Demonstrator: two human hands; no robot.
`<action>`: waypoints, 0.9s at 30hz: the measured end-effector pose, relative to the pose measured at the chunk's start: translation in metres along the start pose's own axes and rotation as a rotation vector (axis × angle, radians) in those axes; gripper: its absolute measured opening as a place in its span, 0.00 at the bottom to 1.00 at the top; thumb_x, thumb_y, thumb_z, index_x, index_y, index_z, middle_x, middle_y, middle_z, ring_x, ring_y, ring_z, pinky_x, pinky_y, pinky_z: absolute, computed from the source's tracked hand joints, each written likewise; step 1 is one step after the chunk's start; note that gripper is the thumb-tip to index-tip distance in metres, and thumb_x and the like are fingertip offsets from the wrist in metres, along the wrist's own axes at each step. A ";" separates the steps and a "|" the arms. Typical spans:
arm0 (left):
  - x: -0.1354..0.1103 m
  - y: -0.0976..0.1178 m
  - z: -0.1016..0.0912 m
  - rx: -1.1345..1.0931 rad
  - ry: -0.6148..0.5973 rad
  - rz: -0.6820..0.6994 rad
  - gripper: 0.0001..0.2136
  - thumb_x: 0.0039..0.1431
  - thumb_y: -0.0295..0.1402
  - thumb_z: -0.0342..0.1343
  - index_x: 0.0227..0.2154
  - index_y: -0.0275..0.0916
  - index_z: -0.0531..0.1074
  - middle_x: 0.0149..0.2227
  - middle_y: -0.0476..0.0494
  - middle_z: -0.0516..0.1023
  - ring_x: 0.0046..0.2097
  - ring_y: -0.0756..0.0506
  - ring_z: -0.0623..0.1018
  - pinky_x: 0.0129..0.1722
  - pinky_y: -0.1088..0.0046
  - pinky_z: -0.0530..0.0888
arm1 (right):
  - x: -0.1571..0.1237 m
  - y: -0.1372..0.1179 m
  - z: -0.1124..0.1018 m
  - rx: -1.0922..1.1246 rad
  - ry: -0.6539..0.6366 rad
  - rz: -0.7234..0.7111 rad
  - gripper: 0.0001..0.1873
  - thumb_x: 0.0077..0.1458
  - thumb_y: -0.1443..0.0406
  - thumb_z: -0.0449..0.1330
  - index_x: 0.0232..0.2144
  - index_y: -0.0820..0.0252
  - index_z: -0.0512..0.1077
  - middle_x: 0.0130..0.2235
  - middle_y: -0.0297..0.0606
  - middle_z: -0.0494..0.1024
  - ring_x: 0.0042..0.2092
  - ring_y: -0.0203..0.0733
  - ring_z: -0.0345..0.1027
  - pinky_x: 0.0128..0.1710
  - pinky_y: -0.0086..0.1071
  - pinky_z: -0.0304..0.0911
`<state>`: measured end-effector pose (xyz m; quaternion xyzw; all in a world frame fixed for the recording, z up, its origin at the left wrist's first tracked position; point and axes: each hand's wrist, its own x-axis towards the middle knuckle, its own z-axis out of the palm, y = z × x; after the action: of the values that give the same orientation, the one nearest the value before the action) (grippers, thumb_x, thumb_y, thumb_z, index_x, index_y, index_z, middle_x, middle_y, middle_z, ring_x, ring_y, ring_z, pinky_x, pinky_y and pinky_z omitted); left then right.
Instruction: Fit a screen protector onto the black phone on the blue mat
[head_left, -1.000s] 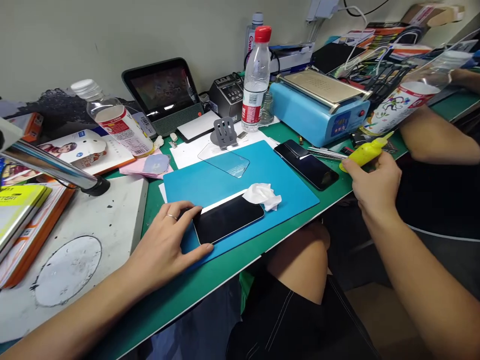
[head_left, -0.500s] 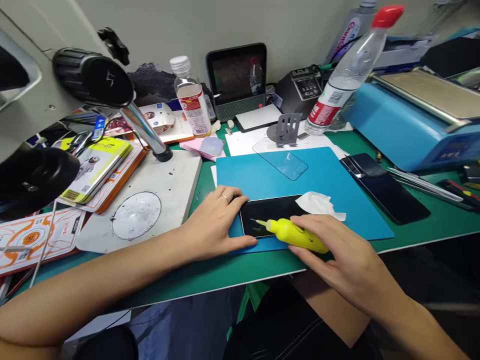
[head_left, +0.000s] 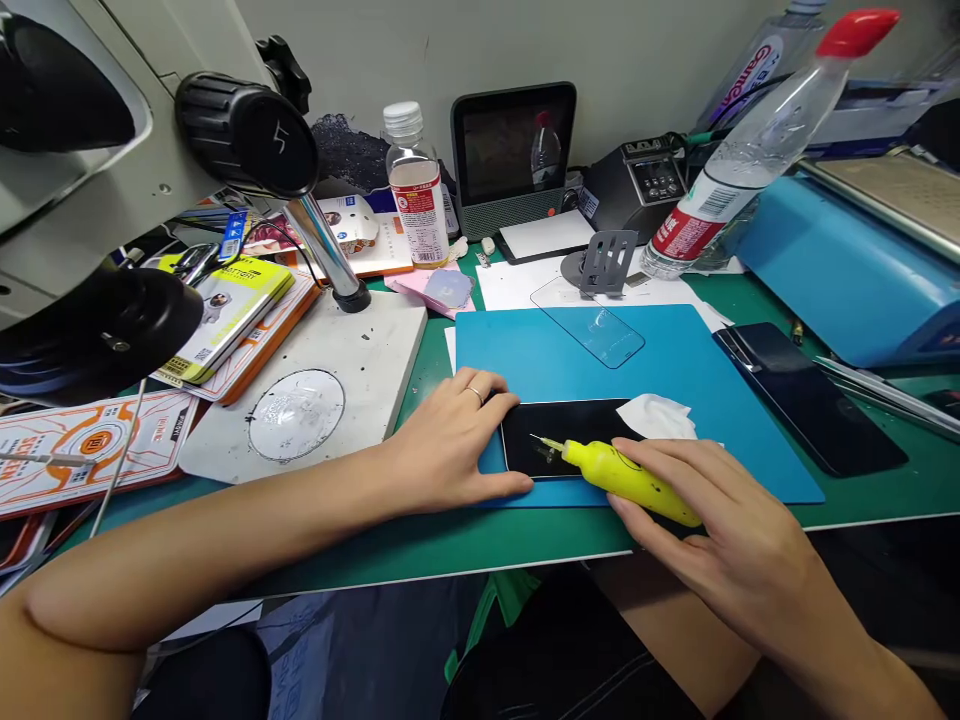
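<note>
A phone [head_left: 576, 420] with a dark screen lies crosswise on a blue mat [head_left: 495, 350]. My left hand [head_left: 457, 440] grips its left end, fingers at the far edge and thumb along the near edge. Held in my right hand [head_left: 724, 510] is a yellow squeeze bottle [head_left: 630, 480] with a thin needle tip. The tip points left, over the left part of the screen, where some shiny clear marks show. A crumpled white tissue [head_left: 658, 415] covers the phone's far right corner. Beyond it, a clear screen glass with a dark border [head_left: 592, 325] rests on the mat.
A microscope stand [head_left: 330, 260] with a pale base is on the left, beside stacked boxes [head_left: 240, 310]. Behind stand a drink bottle [head_left: 416, 200], a display [head_left: 514, 150] and a grey phone holder [head_left: 609, 262]. To the right are a dark phone [head_left: 810, 395], a red-capped bottle [head_left: 742, 185] and a blue machine [head_left: 840, 265].
The view has turned slightly left, so everything sits farther right in it. The needle tip has shifted slightly right over the screen. My left hand keeps its grip on the phone.
</note>
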<state>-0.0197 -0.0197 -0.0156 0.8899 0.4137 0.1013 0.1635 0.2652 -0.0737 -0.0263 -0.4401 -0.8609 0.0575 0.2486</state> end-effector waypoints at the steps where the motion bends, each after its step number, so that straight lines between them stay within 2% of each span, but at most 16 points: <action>1: 0.000 0.000 0.000 0.001 0.000 0.001 0.31 0.59 0.54 0.61 0.56 0.34 0.69 0.59 0.32 0.71 0.58 0.33 0.70 0.58 0.51 0.72 | 0.000 0.000 -0.001 0.000 -0.001 0.002 0.26 0.63 0.66 0.62 0.62 0.54 0.65 0.50 0.42 0.76 0.51 0.47 0.71 0.51 0.39 0.66; 13: 0.000 -0.001 0.001 0.006 -0.005 0.004 0.33 0.60 0.55 0.61 0.56 0.33 0.70 0.59 0.32 0.70 0.58 0.33 0.69 0.58 0.51 0.72 | -0.003 0.001 0.001 0.017 0.001 0.023 0.25 0.63 0.65 0.63 0.61 0.52 0.66 0.50 0.41 0.76 0.50 0.47 0.71 0.51 0.41 0.67; 20: 0.000 -0.002 0.003 0.006 0.008 0.015 0.32 0.60 0.55 0.61 0.57 0.32 0.70 0.58 0.32 0.70 0.56 0.34 0.70 0.57 0.52 0.73 | -0.014 0.005 -0.009 0.053 0.113 0.174 0.20 0.63 0.64 0.62 0.56 0.50 0.69 0.49 0.39 0.77 0.48 0.47 0.74 0.49 0.41 0.70; 27: -0.001 0.000 0.004 -0.001 0.004 0.001 0.30 0.61 0.53 0.59 0.57 0.35 0.69 0.57 0.33 0.70 0.56 0.34 0.70 0.57 0.50 0.72 | -0.034 0.016 -0.020 0.036 0.163 0.295 0.20 0.62 0.62 0.63 0.56 0.49 0.71 0.50 0.38 0.78 0.49 0.49 0.75 0.48 0.42 0.72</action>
<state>-0.0193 -0.0216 -0.0191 0.8897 0.4136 0.1034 0.1632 0.3034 -0.0931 -0.0274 -0.5603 -0.7630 0.0728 0.3141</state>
